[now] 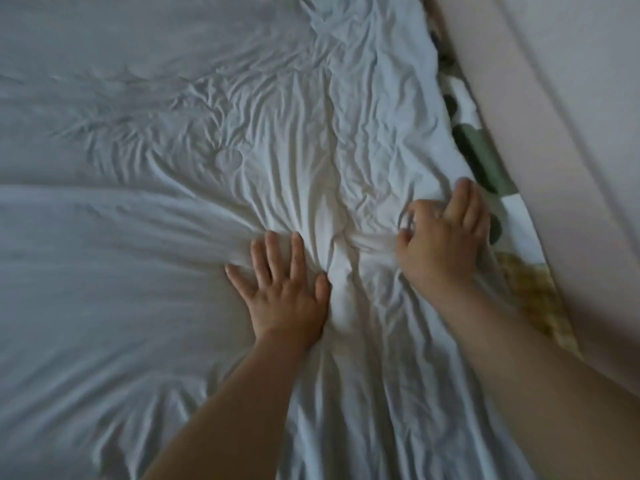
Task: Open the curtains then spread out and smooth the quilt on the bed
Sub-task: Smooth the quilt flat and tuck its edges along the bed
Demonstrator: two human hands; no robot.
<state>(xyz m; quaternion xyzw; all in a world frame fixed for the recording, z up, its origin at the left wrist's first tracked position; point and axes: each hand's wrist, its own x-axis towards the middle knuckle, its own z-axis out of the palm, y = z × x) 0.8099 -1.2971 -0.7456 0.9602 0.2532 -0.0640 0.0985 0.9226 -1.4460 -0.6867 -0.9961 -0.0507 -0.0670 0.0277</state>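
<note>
A white, heavily wrinkled quilt (207, 150) covers almost the whole view. My left hand (280, 289) lies flat on it with fingers spread and straight, pressing down near the middle. My right hand (443, 240) rests near the quilt's right edge; its thumb and forefinger curl into a bunched fold while the other fingers reach toward the edge. A raised ridge of fabric (341, 271) stands between the two hands. No curtains are in view.
A patterned sheet (485, 164) with green, dark and yellow blotches shows along the quilt's right edge. Beyond it rises a pale pinkish padded bed frame or wall (554, 133) at the right.
</note>
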